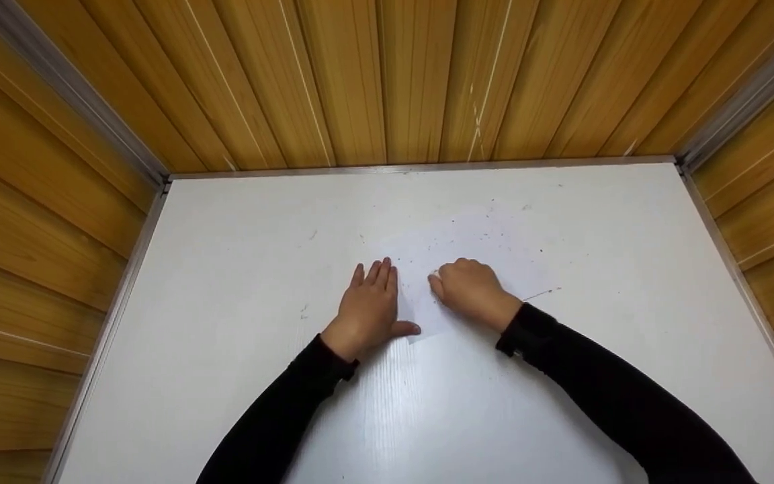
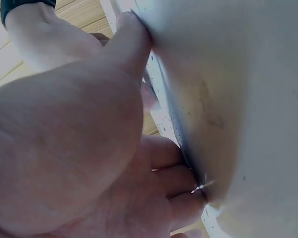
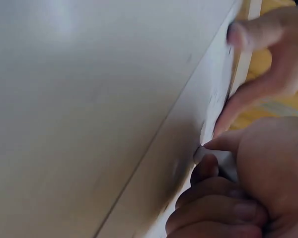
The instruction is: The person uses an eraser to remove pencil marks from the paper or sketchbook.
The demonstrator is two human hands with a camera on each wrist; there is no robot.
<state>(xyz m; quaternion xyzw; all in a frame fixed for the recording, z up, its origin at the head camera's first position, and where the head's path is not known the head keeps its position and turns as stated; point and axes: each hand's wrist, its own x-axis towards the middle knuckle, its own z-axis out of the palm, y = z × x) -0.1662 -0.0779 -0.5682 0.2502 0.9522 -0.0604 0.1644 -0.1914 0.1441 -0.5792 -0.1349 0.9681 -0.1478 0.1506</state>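
A sheet of white paper [image 1: 511, 259] lies on the white table, dotted with small dark crumbs. My left hand [image 1: 370, 306] rests flat on the paper's left part, fingers straight and thumb spread to the side. To its right, my right hand [image 1: 471, 289] is curled low over the sheet. Between its thumb and fingers it pinches a small white block, apparently an eraser [image 3: 200, 154], which touches the paper. Most of the block is hidden by the fingers; only a white bit shows beside the thumb in the head view.
The white table [image 1: 239, 269] carries scattered specks and faint smudges around the paper. Wood-look panels [image 1: 414, 81] rise behind the table and on both sides, with metal strips along the edges. Black sleeves [image 1: 595, 363] cover both forearms.
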